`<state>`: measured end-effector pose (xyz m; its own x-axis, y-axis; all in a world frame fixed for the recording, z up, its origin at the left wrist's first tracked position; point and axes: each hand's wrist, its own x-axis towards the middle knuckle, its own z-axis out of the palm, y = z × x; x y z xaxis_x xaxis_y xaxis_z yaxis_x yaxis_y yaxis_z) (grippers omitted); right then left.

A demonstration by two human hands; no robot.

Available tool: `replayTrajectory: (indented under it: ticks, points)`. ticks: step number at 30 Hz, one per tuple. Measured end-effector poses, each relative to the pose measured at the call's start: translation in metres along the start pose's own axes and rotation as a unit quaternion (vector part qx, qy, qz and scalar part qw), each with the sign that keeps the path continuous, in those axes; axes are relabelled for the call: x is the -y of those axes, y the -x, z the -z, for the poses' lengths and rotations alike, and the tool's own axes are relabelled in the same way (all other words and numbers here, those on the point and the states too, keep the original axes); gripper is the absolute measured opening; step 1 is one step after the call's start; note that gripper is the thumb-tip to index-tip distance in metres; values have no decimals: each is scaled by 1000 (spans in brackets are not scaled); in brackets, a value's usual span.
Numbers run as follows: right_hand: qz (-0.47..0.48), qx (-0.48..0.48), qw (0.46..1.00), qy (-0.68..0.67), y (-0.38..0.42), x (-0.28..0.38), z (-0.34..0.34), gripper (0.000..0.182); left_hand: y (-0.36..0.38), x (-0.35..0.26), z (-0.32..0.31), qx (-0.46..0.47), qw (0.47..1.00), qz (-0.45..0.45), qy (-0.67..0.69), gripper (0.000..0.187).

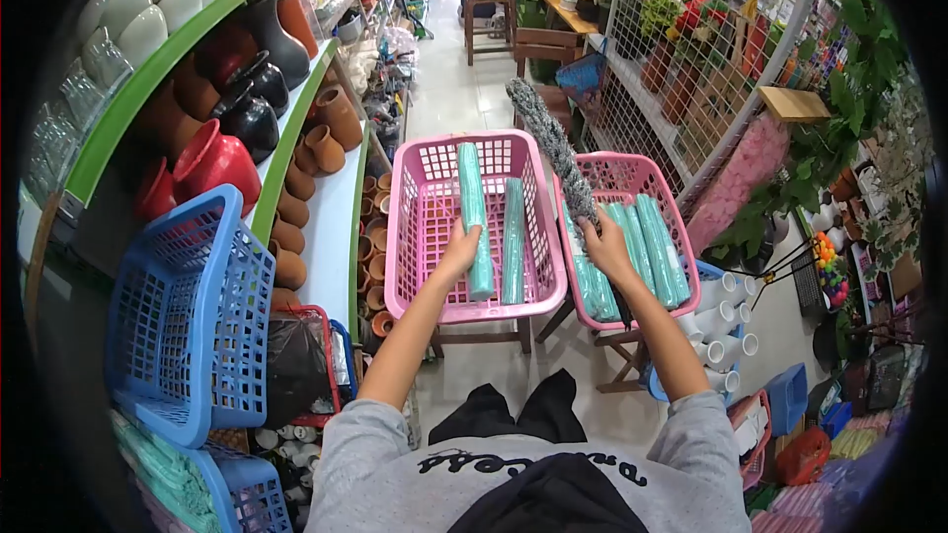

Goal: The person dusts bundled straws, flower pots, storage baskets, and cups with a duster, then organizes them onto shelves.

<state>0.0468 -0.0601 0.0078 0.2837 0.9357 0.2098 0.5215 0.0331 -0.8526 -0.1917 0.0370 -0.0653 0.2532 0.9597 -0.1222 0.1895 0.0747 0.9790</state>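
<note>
My left hand (462,245) is closed round a wrapped teal roll (472,188) over the left pink basket (400,237). A second teal roll (513,237) lies in that basket, to the right. My right hand (604,242) grips a long grey fluffy duster-like thing (553,138) near its lower part; it slants up and to the left over the right pink basket (691,237). Several wrapped teal rolls (660,247) lie side by side in the right basket, below and beside my right hand.
Shelves of pots (212,163) and an empty blue basket (193,336) stand on the left. Wooden stools (622,365) are under the pink baskets. A white wire rack (681,89) and white cups (716,321) are on the right. A wooden chair (489,10) stands ahead.
</note>
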Motion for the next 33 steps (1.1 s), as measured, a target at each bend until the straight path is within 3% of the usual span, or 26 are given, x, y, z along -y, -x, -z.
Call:
replayTrajectory:
  ticks: [1, 2, 3, 6, 8, 10, 11, 12, 13, 15, 18, 20, 22, 23, 26, 29, 33]
  points:
    - [69, -22, 997, 12, -1, -19, -6, 25, -4, 0, 0, 1, 1000, 4, -1, 37]
    - [66, -22, 998, 12, 3, -27, -7, 25, -8, -2, -2, 28, 998, 42, -23, 39]
    - [45, -15, 999, 5, 8, -29, -6, 26, -14, 1, -4, 57, 994, 80, -45, 41]
    - [11, -1, 1000, 5, 20, -25, 2, 28, -41, 35, -13, 38, 992, 69, -97, 42]
    - [-12, 13, 1000, 1, 26, -22, 8, 30, -47, 46, -18, 64, 992, 88, -59, 45]
    - [-40, 18, 999, 16, 27, -32, 11, 32, -50, 52, -21, 92, 985, 91, -110, 44]
    - [-25, -10, 999, 27, 26, -44, 9, 34, -49, 56, -29, 20, 981, 137, -136, 41]
    - [-10, -37, 999, 38, 25, -51, 9, 36, -56, 69, -31, 22, 981, 136, -135, 41]
    - [-12, -38, 998, 39, 24, -52, 11, 36, -71, 95, -31, 56, 978, 158, -125, 55]
    - [-107, -21, 994, 9, 21, -53, 13, 40, -84, 120, -32, 110, 969, 192, -107, 77]
    - [-80, -35, 994, 62, 6, -89, 5, 43, -94, 147, -36, 115, 974, 169, -101, 77]
    - [-113, 14, 990, 81, -4, -95, 5, 45, -77, 123, -42, 86, 972, 175, -134, 74]
    - [1, 8, 983, 183, -17, -144, -8, 48, -57, 94, -48, 59, 974, 190, -107, 49]
    - [-4, 55, 981, 186, -20, -157, -10, 52, -56, 99, -48, 54, 975, 185, -108, 52]
    - [-36, 92, 979, 180, -20, -174, -23, 54, -32, 60, -43, 84, 975, 183, -91, 54]
    - [-43, 118, 971, 205, -16, -204, -41, 63, -30, 58, -38, 93, 975, 185, -76, 54]
    - [-103, 158, 944, 270, -18, -176, -35, 73, -25, 47, -29, 149, 960, 234, -19, 58]
